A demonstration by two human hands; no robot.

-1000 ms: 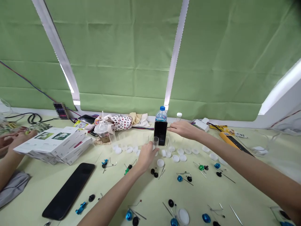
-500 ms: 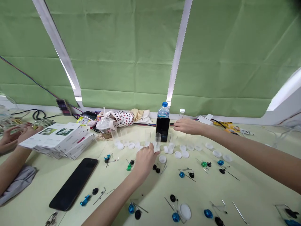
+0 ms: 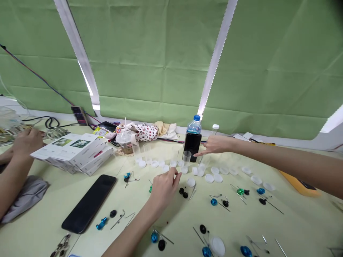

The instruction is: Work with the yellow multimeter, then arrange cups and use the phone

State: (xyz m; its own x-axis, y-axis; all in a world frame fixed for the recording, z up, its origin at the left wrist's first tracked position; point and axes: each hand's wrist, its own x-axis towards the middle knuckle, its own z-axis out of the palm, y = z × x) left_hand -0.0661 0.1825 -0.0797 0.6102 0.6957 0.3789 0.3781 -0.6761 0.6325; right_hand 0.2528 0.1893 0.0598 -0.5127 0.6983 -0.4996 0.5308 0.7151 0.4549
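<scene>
My left hand (image 3: 164,185) is over the table just in front of a row of white caps and clear tubes. Its fingers are curled together, and whatever they may hold is hidden. An upright clear plastic tube (image 3: 187,157) stands just beyond its fingertips, by a white cap (image 3: 184,170). In front of the propped-up phone (image 3: 192,144) is my right hand (image 3: 215,144), open, one digit stretched toward that tube, with nothing visible in its grip. Behind it stands a clear tube with a white cap (image 3: 215,126).
Small sets of metal rods, black discs and coloured parts (image 3: 213,202) lie across the table. White boxes (image 3: 72,150), a large phone (image 3: 89,203) and a drink cup (image 3: 125,141) are at left. A water bottle (image 3: 194,125) stands behind. Another person's hand (image 3: 28,144) is far left.
The view has shifted, so things appear farther right. My right hand has come down and its digit now reaches toward the upright tube. My left hand has drawn slightly back from that tube.
</scene>
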